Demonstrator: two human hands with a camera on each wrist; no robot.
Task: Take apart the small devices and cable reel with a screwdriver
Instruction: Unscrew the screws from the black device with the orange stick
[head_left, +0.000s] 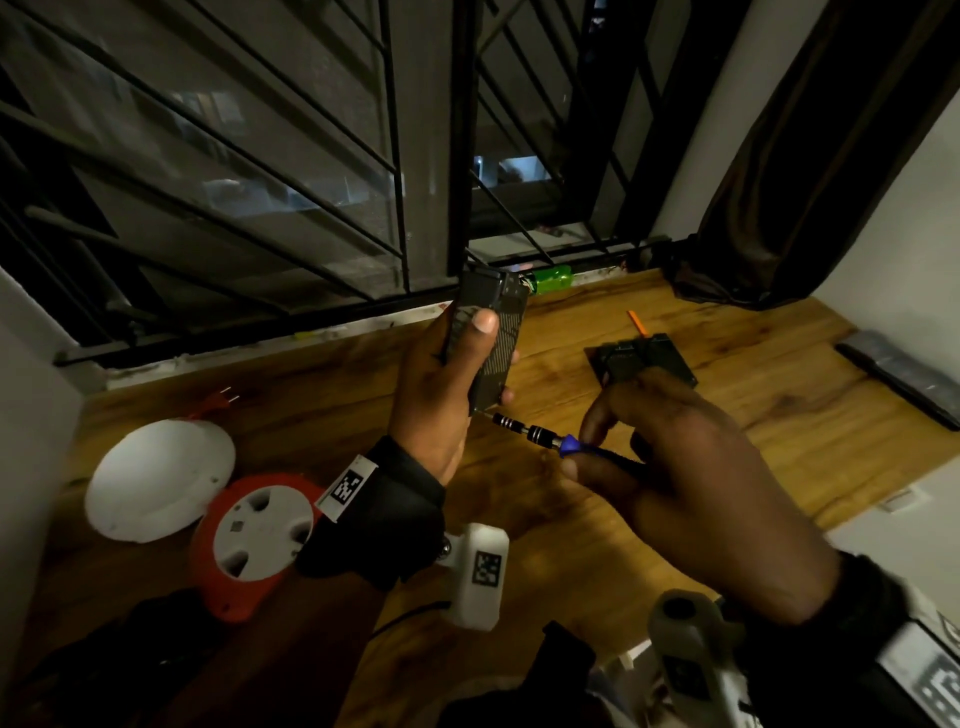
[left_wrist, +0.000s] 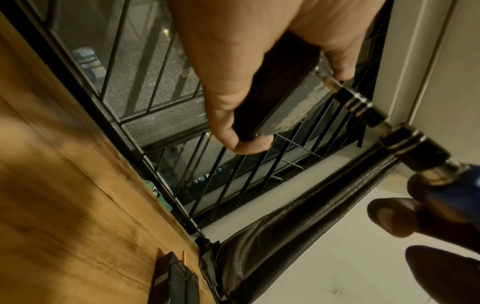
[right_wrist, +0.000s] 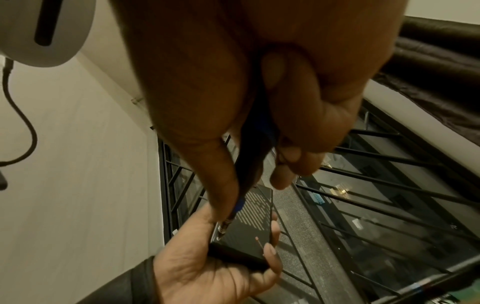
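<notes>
My left hand (head_left: 449, 384) grips a flat black box-shaped device (head_left: 491, 338) and holds it upright above the wooden table (head_left: 571, 545). My right hand (head_left: 675, 457) holds a blue-handled screwdriver (head_left: 540, 434); its tip touches the device's lower corner. The left wrist view shows the screwdriver shaft (left_wrist: 363, 107) meeting the device (left_wrist: 291, 102). In the right wrist view the device (right_wrist: 249, 226) lies in the left hand (right_wrist: 207, 271) below the screwdriver (right_wrist: 239, 205). The orange and white cable reel (head_left: 249, 540) lies at the left.
A white dome cover (head_left: 156, 478) sits beside the reel, with an orange plug (head_left: 221, 400) behind it. Another black device (head_left: 641, 364) and an orange stick (head_left: 636, 322) lie at the right. A green bottle (head_left: 550, 278) lies by the barred window. A dark curtain (head_left: 779, 208) hangs at the right.
</notes>
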